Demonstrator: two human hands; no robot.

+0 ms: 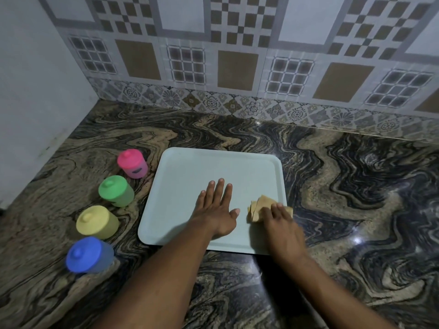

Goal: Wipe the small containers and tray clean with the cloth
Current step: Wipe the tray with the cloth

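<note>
The tray [190, 172] lies flat on the stone counter [356, 186], its long side running left to right in front of the person. Both hands rest on its near half. The left hand [217, 210] is spread open, palm down and fingers pointing away, pressing on the tray and holding nothing; it looks to be pinning the tray in place. The right hand [281, 224] sits just beside it, pressed down on the cloth [257, 205] at the tray's near right corner, fingers curled loosely over the folded fabric rather than gripping it tight.

From the right hand, nearly all the bare tray lies to the left and away, so the wiping stroke most likely has to run that way, towards or past the left hand, which sits in the path. The right hand is the nearer one to the cloth, being on it.

The four small containers stand off the tray, well to the left of the left hand, in a slanting row: pink [132, 163] farthest, then green [116, 190], yellow [97, 222] and blue [89, 254] nearest. All wear lids.

The right hand is slightly blurred, and it hides much of the cloth and the tray's near right corner. Whether the tray is dirty or damp cannot be told in this dim light.
</note>
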